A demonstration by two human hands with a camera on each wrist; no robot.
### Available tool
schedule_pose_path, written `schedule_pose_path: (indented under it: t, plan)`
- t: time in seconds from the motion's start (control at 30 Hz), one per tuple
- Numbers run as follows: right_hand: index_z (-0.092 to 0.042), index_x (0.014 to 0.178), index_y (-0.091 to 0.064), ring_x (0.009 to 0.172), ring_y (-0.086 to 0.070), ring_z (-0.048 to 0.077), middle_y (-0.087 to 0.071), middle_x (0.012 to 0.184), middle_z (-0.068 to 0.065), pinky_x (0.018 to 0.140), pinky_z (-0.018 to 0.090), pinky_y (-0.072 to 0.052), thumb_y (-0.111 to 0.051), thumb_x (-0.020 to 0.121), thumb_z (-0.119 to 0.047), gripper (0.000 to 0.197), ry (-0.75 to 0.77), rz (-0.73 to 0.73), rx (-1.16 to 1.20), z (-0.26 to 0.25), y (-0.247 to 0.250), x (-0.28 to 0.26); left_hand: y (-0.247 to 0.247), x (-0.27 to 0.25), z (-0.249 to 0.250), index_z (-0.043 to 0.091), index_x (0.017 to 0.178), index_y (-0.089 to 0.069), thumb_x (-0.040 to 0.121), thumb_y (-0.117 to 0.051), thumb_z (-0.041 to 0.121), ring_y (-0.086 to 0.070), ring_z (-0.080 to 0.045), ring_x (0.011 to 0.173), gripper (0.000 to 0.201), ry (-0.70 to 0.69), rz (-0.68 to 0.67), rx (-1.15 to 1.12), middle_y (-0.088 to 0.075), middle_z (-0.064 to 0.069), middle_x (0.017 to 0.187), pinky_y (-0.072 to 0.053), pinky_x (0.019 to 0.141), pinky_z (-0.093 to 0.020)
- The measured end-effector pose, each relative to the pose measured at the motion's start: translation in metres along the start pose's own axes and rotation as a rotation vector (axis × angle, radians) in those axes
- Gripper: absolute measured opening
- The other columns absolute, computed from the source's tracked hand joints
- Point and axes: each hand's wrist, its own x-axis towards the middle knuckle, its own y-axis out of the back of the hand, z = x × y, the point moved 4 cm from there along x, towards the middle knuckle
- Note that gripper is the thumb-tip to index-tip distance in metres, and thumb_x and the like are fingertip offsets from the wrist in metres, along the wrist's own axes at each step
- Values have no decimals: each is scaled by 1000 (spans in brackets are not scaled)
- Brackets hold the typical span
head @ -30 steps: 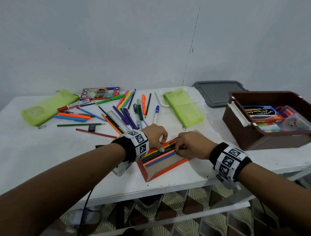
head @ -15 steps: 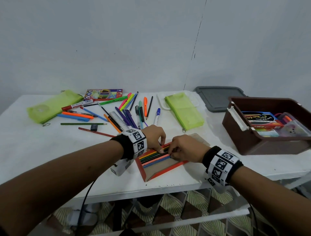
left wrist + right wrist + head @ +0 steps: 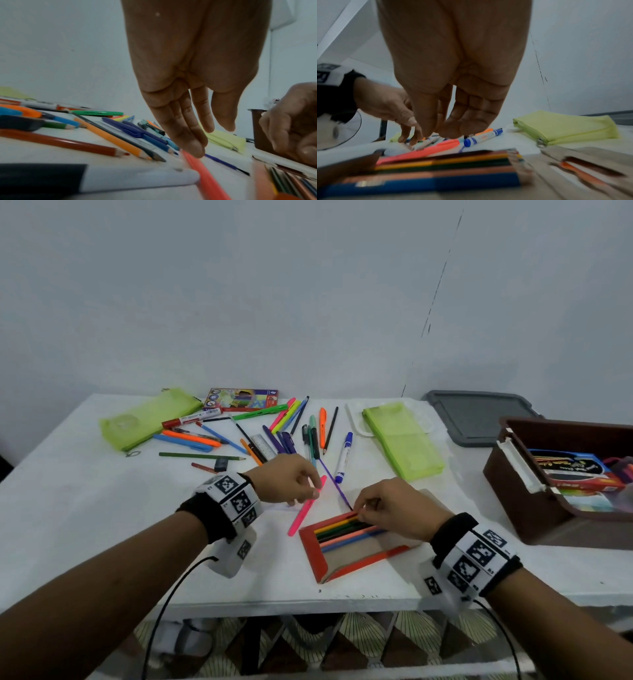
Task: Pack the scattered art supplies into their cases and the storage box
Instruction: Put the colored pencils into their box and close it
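Left hand [image 3: 286, 479], fingers loosely apart and tips touching the pink highlighter [image 3: 306, 507], is nearer it; highlighter runs diagonally back toward the wrist, just left of the pencil case [image 3: 337, 563] where right hand [image 3: 394, 508] pinches a pencil.

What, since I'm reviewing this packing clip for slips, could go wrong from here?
1. The red pencil case sits close to the front edge of the table; a push from the right hand at its pencils could slide it off.
2. The left hand only touches the far end of the pink highlighter with fingertips, so it might roll or swing into the purple pencil beside it.
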Motion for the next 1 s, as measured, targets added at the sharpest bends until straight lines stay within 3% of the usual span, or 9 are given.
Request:
schedule_pose_path:
  t: [0.2, 0.33, 0.43, 0.57, 0.63, 0.7, 0.77, 0.9, 1.0]
  plan:
    - [-19, 92, -74, 68, -61, 1, -66, 76, -11, 65, 14, -45, -66, 90, -23, 9, 18, 77, 108, -34, 5, 35, 51, -28, -56, 13, 97, -72, 90, -63, 13, -67, -8, 62, 11, 33, 195, -38, -71, 2, 74, -57, 62, -25]
    - [-19, 90, -74, 72, -64, 5, -69, 78, -7, 69, 21, -52, -67, 89, -24, 8, 35, 50, 143, -66, 5, 67, 87, -46, -107, 15, 94, -73, 88, -62, 12, -63, -6, 73, 13, 108, 286, 111, -70, 4, 86, -45, 63, -12]
    - [-19, 87, -71, 69, -64, 13, -69, 75, -1, 65, 23, -50, -66, 89, -21, 6, 49, 23, 126, -94, 3, 94, 106, -52, -144, 15, 93, -75, 88, -59, 8, -58, -12, 79, 18, 155, 320, 216, -71, -2, 97, -42, 70, -19]
    - [-14, 98, -71, 63, -56, 3, -63, 75, -9, 58, 16, -42, -65, 90, -24, 13, -3, -33, 72, -123, -9, 128, 114, -52, -184, 12, 103, -72, 87, -60, 8, -59, -20, 98, 20, 230, 232, 357, -68, -6, 108, -46, 84, -28]
    - [-16, 104, -69, 71, -60, 6, -66, 84, -5, 64, 16, -46, -66, 91, -30, 19, -51, -84, 59, -133, -18, 141, 115, -50, -192, 12, 107, -69, 87, -61, 10, -58, -20, 102, 22, 216, 180, 393, -66, -6, 111, -46, 86, -28]
    - [-17, 107, -67, 77, -67, 12, -69, 90, -1, 73, 25, -56, -67, 90, -32, 22, -119, -105, 103, -139, -26, 152, 116, -47, -196, 13, 106, -69, 87, -60, 10, -58, -19, 101, 22, 184, 157, 402, -67, -4, 110, -46, 85, -28]
    - [-16, 103, -68, 75, -70, 13, -71, 86, 0, 73, 28, -59, -68, 89, -30, 20, -192, -78, 133, -143, -34, 162, 119, -43, -197, 15, 101, -71, 87, -56, 7, -59, -19, 99, 22, 158, 124, 415, -67, -2, 109, -47, 83, -29]
    - [-9, 95, -71, 70, -68, 14, -68, 76, -3, 55, 16, -46, -69, 89, -21, 14, -312, -41, 114, -147, -49, 177, 124, -37, -201, 18, 98, -71, 86, -52, 2, -55, -15, 92, 27, 96, 57, 392, -65, 1, 106, -43, 76, -25]
    - [-10, 100, -72, 77, -60, 13, -67, 87, -2, 63, 18, -45, -73, 85, -18, 18, -364, -86, 52, -149, -58, 181, 130, -34, -207, 19, 100, -67, 85, -50, 2, -53, -16, 90, 28, 91, 86, 393, -63, 1, 103, -37, 71, -24]
